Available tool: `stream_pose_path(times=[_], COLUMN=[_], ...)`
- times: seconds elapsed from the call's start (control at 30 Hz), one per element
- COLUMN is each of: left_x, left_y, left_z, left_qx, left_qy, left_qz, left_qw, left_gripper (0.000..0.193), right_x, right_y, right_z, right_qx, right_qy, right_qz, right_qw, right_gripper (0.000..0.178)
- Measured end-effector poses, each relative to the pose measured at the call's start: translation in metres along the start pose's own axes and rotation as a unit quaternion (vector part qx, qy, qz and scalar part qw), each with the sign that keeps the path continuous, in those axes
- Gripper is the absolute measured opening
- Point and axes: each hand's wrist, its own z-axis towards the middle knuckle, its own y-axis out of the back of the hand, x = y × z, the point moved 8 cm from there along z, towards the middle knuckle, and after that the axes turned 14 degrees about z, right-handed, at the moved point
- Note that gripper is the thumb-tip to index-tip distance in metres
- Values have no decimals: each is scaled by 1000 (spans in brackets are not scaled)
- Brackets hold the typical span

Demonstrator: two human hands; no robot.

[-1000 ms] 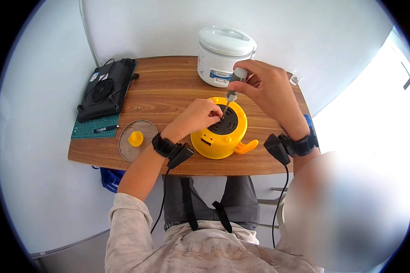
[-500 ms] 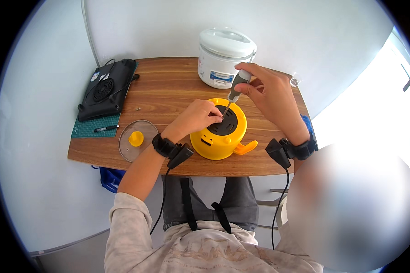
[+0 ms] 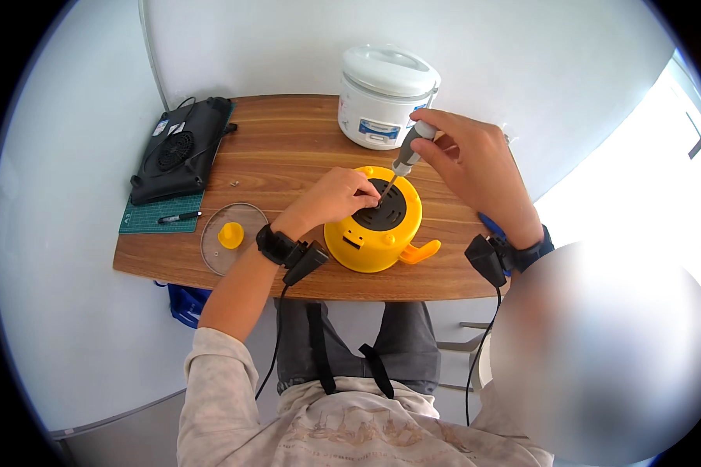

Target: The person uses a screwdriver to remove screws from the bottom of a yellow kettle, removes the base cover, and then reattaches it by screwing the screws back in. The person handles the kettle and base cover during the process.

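Note:
A yellow electric pot stands upside down near the table's front edge, its handle pointing right. Its round black vented base plate faces up. My right hand grips a grey screwdriver by its handle, shaft slanting down and left to the plate. At the shaft's tip, the fingers of my left hand are pinched together against the plate. Whatever lies between those fingertips is hidden.
On the left, a clear lid with a yellow knob lies flat. Behind it, a black cooktop and a pen rest on a green cutting mat. A white rice cooker stands at the back.
My right hand and the screwdriver's handle have shifted slightly right, tilting the shaft more. The tip stays at the plate beside my left fingers. The pot has not visibly moved on the table.

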Motion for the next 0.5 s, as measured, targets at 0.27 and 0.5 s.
stream_pose_path(times=[0.27,0.5], left_x=[-4,-3], left_y=[3,-1], left_z=[-2,0], left_qx=[18,10], left_qy=[7,-15], left_qz=[5,25], left_qw=[1000,1000], left_gripper=[22,20], right_x=[0,12], right_y=[-4,-25], right_z=[18,26], right_qx=[8,8], right_qy=[-8,54], right_qz=[-71,-148], right_qw=[997,987], right_gripper=[48,57])
